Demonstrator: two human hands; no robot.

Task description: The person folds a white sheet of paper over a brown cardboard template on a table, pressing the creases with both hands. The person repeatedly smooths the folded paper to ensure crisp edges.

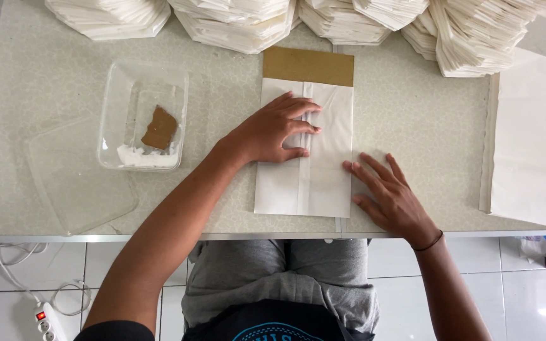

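A folded white paper sheet (323, 183) lies on a brown cardboard template (308, 65) in the middle of the table (412, 107). My left hand (273, 129) presses flat on the paper's central seam, fingers spread toward the right. My right hand (390, 196) rests open on the table at the paper's right edge, fingertips touching that edge. Neither hand grips anything.
A clear plastic tray (143, 113) with white paste and a brown cardboard scrap (160, 127) sits left; its lid (80, 177) lies beside it. Stacks of folded white paper (349, 19) line the far edge. A pile of white sheets (532, 145) lies right. A power strip (48, 322) is on the floor.
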